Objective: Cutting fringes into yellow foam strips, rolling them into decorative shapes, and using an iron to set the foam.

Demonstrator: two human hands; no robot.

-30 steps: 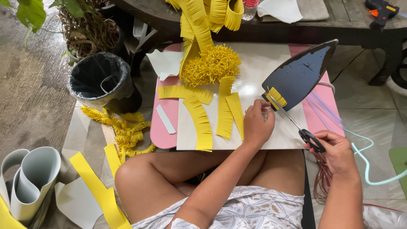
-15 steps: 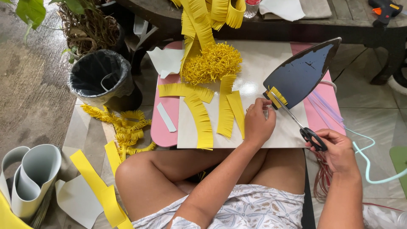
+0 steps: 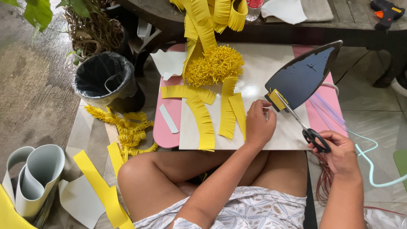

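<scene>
My right hand (image 3: 339, 153) grips the black handles of a pair of scissors (image 3: 314, 139). Their blades reach up to a small yellow foam piece (image 3: 277, 100) pressed against the dark soleplate of an upturned iron (image 3: 304, 75). My left hand (image 3: 258, 126) rests on the white board (image 3: 263, 63) with fingers curled, its fingertips just left of that yellow piece, and I see nothing in it. Yellow fringed strips (image 3: 228, 111) lie beside the left hand. A curled yellow fringe ball (image 3: 214, 65) sits farther up the board.
The board lies on a small pink table (image 3: 164, 131) over my crossed legs. A black-lined bin (image 3: 104, 78), loose yellow fringe (image 3: 127, 127) and foam strips (image 3: 99, 186) are on the floor to the left. Rolled grey sheets (image 3: 36, 178) stand far left. A glue gun (image 3: 386, 9) lies on the bench.
My left hand has drawn slightly back from the yellow piece at the iron. The right hand, scissors and iron stay nearly in place.
</scene>
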